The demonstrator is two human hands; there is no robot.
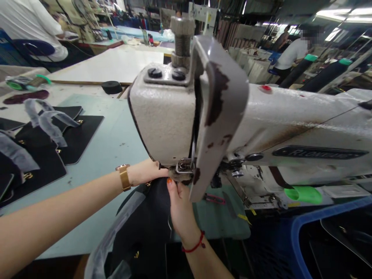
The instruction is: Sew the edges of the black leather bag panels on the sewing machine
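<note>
The black piece (pixel 151 217) reaches under the sewing machine (pixel 162 120)'s head, apparently being guided for stitching: the right hand (pixel 183 211) pinches it, the left hand (pixel 148 171)'s hidden grip I cannot tell, and steady alignment seems needed next.

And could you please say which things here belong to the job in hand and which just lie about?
Likely the job's:
sewing machine
black piece at the machine
similar black pieces, left

Apparently just lying about:
black roll
pink tool
</note>
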